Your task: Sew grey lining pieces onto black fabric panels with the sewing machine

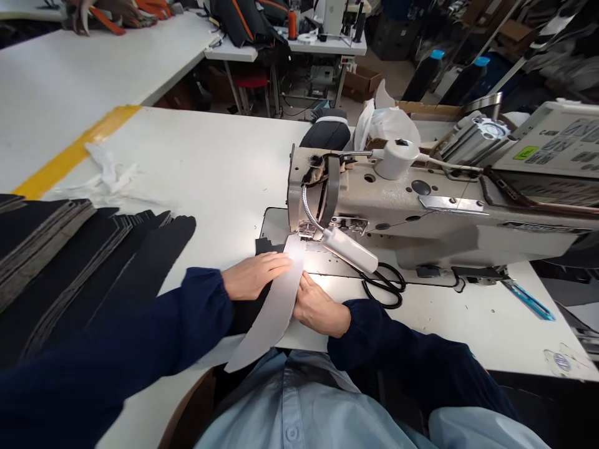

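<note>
A long, curved white fabric piece (274,315) runs from under the needle area of the sewing machine (346,218) down past the table's front edge. Beneath it lies a black fabric piece (250,312), mostly covered. My left hand (255,274) rests flat, fingers stretched out, with its fingertips on the white piece's left edge. On the opposite edge, my right hand (321,305) has its fingers closed, gripping the white piece close to the machine. A lit white lamp (350,249) hangs beside the needle. Black-handled scissors (386,285) lie right of my right hand, partly under the machine.
Stacks of dark cut fabric (107,262) lie at the left, with white scraps (112,171) behind them. Yellow tape (79,149) crosses the table (210,149). A blue thread snipper (531,301) sits at the right, under the control panel (552,143). Another sewing table (327,47) stands behind.
</note>
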Motion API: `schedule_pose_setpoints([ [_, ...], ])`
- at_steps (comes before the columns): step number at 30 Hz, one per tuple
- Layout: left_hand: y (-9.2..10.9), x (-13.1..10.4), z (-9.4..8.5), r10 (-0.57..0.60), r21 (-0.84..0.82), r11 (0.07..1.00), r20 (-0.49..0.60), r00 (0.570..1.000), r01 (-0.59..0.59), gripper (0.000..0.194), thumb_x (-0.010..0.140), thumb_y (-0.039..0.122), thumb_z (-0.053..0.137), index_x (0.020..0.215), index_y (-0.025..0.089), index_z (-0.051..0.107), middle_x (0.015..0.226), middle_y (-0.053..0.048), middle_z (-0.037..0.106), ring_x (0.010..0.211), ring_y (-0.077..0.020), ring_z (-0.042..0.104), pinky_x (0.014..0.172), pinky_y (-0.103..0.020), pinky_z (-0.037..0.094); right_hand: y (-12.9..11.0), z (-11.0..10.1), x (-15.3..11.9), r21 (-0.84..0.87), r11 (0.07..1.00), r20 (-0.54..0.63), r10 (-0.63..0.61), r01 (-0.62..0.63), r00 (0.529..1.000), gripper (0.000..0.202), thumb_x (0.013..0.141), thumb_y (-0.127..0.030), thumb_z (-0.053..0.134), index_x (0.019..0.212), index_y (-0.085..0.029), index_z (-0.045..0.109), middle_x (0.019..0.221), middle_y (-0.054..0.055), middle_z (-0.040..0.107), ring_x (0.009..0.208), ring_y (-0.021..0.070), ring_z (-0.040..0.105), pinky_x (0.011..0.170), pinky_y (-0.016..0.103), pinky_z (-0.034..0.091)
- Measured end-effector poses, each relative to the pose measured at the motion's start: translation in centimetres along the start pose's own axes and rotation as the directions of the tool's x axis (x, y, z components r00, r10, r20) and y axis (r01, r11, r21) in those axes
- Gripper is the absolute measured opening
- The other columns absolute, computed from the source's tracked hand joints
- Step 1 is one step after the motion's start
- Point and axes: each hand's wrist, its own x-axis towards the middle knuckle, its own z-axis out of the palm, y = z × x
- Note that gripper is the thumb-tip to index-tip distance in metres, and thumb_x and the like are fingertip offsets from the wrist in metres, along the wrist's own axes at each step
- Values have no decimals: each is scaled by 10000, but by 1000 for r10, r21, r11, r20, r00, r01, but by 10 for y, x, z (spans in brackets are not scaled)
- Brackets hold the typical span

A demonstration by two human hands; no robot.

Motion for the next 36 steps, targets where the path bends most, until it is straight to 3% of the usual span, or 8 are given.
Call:
schedule_pose_setpoints([
  [5,28,-37,-19,84,-58,995,131,988,-77,643,755,195,582,1374,118,426,1422,-178,464,1338,-278,415,1156,-501,256,-21,-30,-5,58,996,111,-75,69,991,223,849,-101,532,1013,-37,669,979,241,680,998,320,614,965,561,422],
  [9,46,-40,-16,83,-20,996,104,991,-81,524,752,188,592,1272,178,530,1368,-161,507,1273,-276,477,1116,-469,320,-48,-45,-13,159,972,84,-190,175,978,195,856,-126,490,955,-57,643,796,179,688,773,267,649,798,459,496],
  [13,48,-36,-11,74,22,997,64,995,-76,429,788,186,573,1216,176,565,1411,-137,494,1294,-266,466,1100,-418,349,-59,-44,-15,112,978,22,-180,176,983,171,836,-71,469,880,-63,634,711,157,676,670,248,646,714,409,501],
  [18,44,-23,-14,73,79,994,81,994,-80,336,821,179,557,1153,146,590,1360,-130,551,1264,-235,502,1124,-406,313,-54,-40,-10,92,986,92,-147,138,985,156,825,-57,487,803,-92,637,701,141,678,662,243,642,654,385,494],
  [24,37,-1,-17,48,232,971,47,998,-57,333,887,125,492,1209,176,556,1168,-96,642,1151,-221,565,1136,-449,279,-41,-35,-4,67,994,140,-98,90,985,175,852,-47,478,830,-90,646,750,148,690,715,249,648,729,416,486],
  [30,25,13,-12,30,335,942,1,1000,-29,319,902,149,485,1198,201,590,1189,-109,635,1147,-220,565,1123,-424,297,-23,-24,1,35,997,125,-68,65,990,164,864,-44,484,840,-90,640,780,150,688,757,249,639,768,413,487],
  [36,13,25,-18,11,401,916,-47,999,9,300,915,127,450,1154,191,619,1142,-101,648,1135,-203,568,1111,-387,322,-5,-14,5,29,999,74,15,-17,997,172,865,-22,474,816,-85,626,752,159,657,765,243,602,741,396,481],
])
